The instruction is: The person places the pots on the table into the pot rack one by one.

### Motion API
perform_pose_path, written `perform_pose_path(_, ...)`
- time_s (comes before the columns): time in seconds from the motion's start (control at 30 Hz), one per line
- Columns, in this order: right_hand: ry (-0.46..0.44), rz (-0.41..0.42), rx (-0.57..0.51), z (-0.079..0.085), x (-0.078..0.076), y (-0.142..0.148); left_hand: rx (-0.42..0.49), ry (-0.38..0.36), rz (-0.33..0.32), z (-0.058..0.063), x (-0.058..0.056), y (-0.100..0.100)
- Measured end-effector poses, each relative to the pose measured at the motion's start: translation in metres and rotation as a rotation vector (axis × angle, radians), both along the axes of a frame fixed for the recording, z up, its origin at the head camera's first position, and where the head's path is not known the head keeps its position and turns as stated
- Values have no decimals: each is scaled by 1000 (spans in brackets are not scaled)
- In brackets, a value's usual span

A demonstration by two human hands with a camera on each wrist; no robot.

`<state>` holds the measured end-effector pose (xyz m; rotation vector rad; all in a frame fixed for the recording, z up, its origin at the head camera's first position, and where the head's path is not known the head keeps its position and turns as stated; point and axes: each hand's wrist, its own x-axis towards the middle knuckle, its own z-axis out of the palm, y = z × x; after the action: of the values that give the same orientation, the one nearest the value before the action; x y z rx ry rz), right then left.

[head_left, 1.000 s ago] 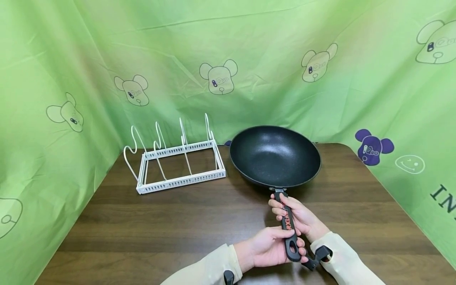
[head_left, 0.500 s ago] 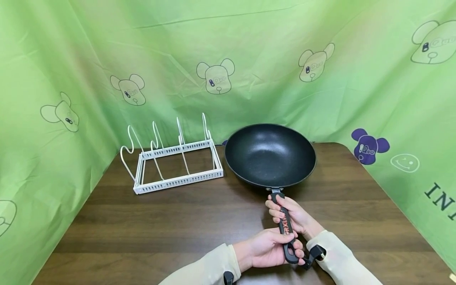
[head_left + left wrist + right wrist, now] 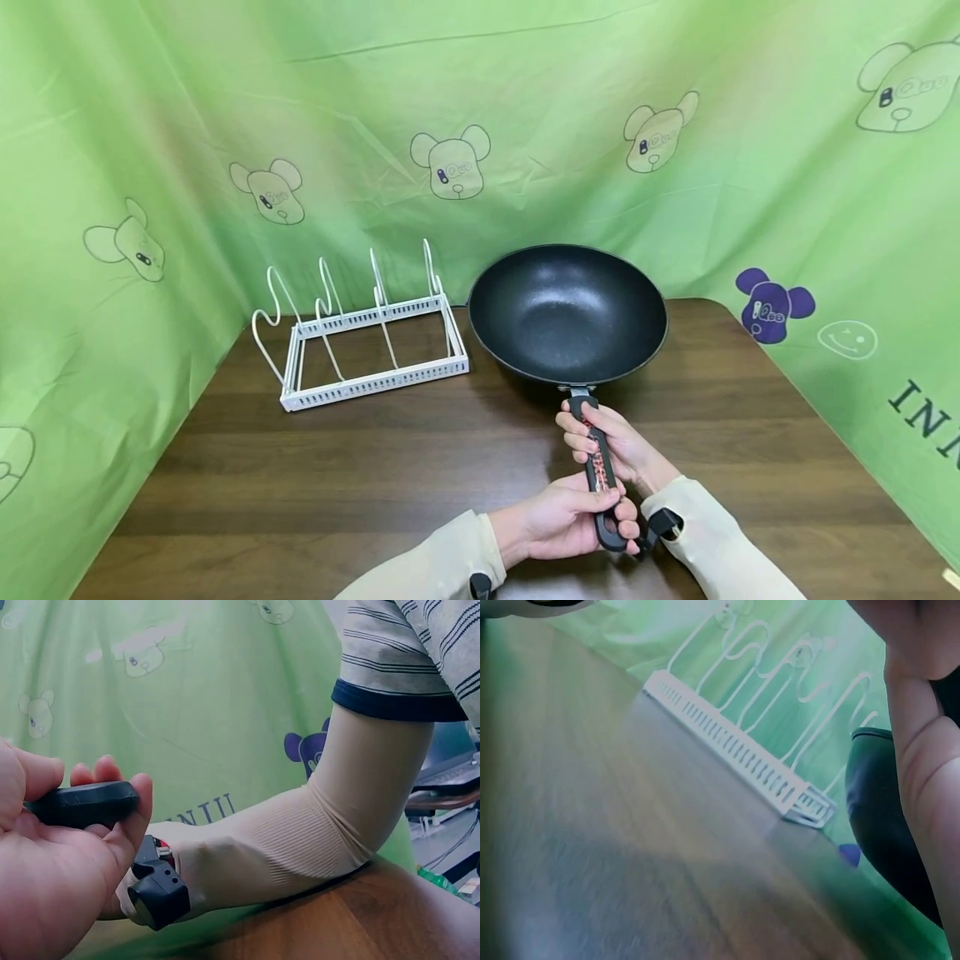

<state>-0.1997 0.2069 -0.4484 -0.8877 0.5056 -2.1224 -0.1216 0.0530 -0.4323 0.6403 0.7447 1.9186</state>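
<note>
A black wok (image 3: 567,317) with a long black handle is on the right in the head view, tipped so its inside faces me. Near the pan end, my right hand (image 3: 618,446) grips the handle, thumb on top. My left hand (image 3: 562,517) holds the handle's end, where the hanging hole is, with thumb above and fingers beneath. That handle end (image 3: 86,804) shows between thumb and fingers in the left wrist view. Left of the wok stands a white pan rack (image 3: 375,387) with upright wire dividers; nothing sits in it.
The brown wooden table (image 3: 360,475) carries the rack toward its back left. A green curtain (image 3: 360,108) printed with bear heads encloses the back and both sides. In the left wrist view, part of a chair shows at the far right.
The wok has risen a little, its far rim now higher against the curtain. Both hands keep their hold on the handle. The head view has shifted slightly.
</note>
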Motion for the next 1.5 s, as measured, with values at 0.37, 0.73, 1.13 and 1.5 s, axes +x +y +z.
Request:
perform_pose_path(0.37,8,35,-77,15,-1,-10,124,39,-37,10,-2,-9)
perform_pose_path(0.73,22,75,-144,27,-1,-17,184,81,-46,20,0,-15)
perform_pose_path(1.13,6,79,-236,50,8,-35,262,104,-114,41,3,-27)
perform_pose_path(1.5,38,10,-281,69,7,-56,338,145,-155,53,-5,-41)
